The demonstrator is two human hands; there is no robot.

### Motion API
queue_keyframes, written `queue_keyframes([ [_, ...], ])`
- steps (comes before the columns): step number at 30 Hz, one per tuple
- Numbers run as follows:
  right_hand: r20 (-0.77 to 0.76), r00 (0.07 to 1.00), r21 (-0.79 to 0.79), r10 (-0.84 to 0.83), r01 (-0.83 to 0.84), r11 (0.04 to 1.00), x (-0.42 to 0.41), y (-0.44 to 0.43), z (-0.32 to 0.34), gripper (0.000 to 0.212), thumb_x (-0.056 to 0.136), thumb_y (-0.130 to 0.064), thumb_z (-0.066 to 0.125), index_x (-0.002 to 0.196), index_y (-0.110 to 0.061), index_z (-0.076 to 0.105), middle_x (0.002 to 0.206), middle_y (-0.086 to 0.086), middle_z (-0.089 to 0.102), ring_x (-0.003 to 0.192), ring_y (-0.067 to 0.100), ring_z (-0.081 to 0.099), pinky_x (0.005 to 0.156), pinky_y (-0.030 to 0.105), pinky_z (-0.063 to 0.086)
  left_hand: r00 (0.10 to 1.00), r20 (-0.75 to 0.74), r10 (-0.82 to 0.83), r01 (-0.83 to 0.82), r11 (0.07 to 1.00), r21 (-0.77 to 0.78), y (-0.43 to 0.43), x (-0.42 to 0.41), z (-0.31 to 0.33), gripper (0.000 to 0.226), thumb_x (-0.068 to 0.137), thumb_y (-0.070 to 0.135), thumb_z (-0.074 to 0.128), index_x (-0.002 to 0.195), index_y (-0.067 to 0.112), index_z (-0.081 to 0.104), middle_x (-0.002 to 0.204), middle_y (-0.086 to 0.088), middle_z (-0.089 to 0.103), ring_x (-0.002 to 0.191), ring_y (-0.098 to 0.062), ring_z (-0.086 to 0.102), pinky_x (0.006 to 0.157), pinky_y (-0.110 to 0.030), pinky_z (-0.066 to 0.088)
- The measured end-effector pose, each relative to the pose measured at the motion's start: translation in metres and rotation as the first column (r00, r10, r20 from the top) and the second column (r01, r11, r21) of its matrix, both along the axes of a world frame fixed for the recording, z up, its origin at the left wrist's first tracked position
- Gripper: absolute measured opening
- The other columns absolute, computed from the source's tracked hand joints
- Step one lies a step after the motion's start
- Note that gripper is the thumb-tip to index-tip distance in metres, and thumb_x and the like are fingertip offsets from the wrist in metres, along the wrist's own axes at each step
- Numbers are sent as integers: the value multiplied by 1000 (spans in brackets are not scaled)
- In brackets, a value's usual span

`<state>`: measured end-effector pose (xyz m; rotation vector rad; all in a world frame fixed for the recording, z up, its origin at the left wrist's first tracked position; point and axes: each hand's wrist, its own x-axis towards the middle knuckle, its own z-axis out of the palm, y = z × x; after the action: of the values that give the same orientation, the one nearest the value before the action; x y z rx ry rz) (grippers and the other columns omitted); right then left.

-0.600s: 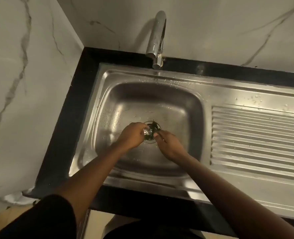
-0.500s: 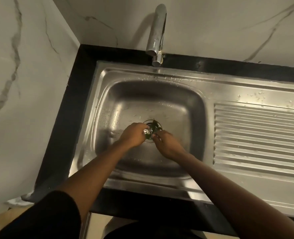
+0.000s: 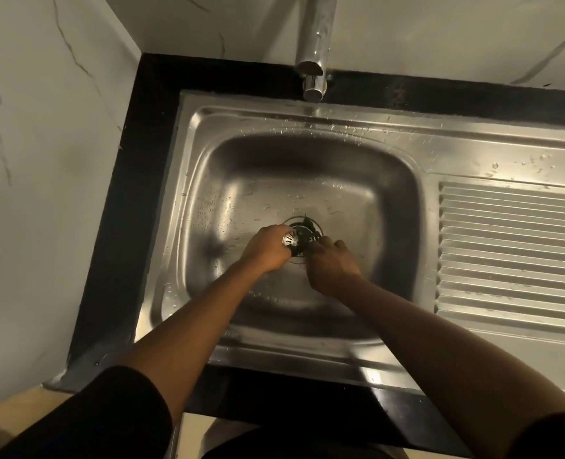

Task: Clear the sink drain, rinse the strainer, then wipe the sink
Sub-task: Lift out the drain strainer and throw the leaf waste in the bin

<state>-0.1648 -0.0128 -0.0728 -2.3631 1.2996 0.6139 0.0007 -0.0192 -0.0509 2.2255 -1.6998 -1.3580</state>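
Observation:
Both hands meet over the drain (image 3: 294,223) in the middle of the steel sink basin (image 3: 248,180). My left hand (image 3: 266,248) grips the small slotted metal strainer (image 3: 291,240), tilted on its side just above the drain opening. My right hand (image 3: 330,265) has its fingertips at the strainer's right side, pinching dark green leafy debris (image 3: 309,223) that sticks out of the drain. Whether the debris is loose or caught in the strainer is hidden by my fingers.
A chrome tap (image 3: 314,44) hangs over the sink's back rim, with no water running. A ribbed draining board (image 3: 513,250) lies to the right. Black countertop (image 3: 141,160) borders the sink, with marbled walls behind and to the left. Water droplets dot the steel.
The view has shifted closer and slightly down toward the sink. Both hands stay at the drain, with the strainer held in the left hand much as before.

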Motion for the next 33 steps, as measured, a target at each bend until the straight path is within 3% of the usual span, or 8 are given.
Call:
queue_keyframes([
  [3,6,998,-43,66,-66,997,-1,6,-3,45,96,-18,55,141,-19,60,147,4,57,129,28,50,103,41,42,1000,7,3,-3,1000,-10,1,3,0,54,89,0,64,140,15,67,137,-14,72,116,-33,70,97,-40,58],
  [11,49,997,-99,55,-50,994,-5,-2,-7,36,99,-19,63,135,-23,63,141,6,61,130,28,51,101,42,42,1000,-4,3,-3,1000,-14,5,8,8,55,90,1,65,143,14,65,143,-12,68,122,-31,68,103,-45,57],
  [18,296,951,-80,-89,118,990,-13,-5,5,23,98,-15,60,118,-24,68,119,3,71,114,25,58,91,38,47,998,-28,53,-54,998,-37,10,15,15,55,92,0,61,144,19,64,146,-10,66,121,-32,68,100,-44,59],
  [20,383,901,-26,-203,230,973,-16,-3,10,16,100,-19,59,110,-27,68,113,4,71,106,24,59,85,36,46,997,-41,60,-62,997,-38,11,16,20,56,91,0,61,144,20,63,147,-9,65,126,-32,66,102,-43,58],
  [23,431,792,177,-433,396,901,-20,-3,15,8,102,-27,59,104,-34,63,111,3,65,93,19,56,79,31,43,996,-63,61,-64,997,-49,14,16,27,57,91,0,61,144,20,63,148,-9,65,130,-32,65,105,-42,56],
  [27,487,571,431,-661,501,750,-22,-2,24,13,101,-17,64,96,-28,62,106,1,71,101,21,66,83,28,47,993,-76,95,-101,992,-78,17,15,34,40,101,17,64,140,14,66,143,-10,69,130,-29,65,107,-37,51],
  [30,504,480,504,-718,512,696,-27,4,35,11,101,-17,65,96,-26,64,99,-1,71,89,16,64,79,29,45,968,-105,230,-232,973,-9,16,11,38,37,106,36,59,115,4,75,111,-17,79,101,-30,78,98,-46,61],
  [33,574,471,478,-670,471,741,-33,14,49,19,103,-19,62,93,-35,60,97,-9,69,91,7,65,76,23,44,874,-226,430,-393,900,190,17,6,43,41,105,40,63,105,-1,71,95,-19,79,75,-32,82,82,-48,68],
])
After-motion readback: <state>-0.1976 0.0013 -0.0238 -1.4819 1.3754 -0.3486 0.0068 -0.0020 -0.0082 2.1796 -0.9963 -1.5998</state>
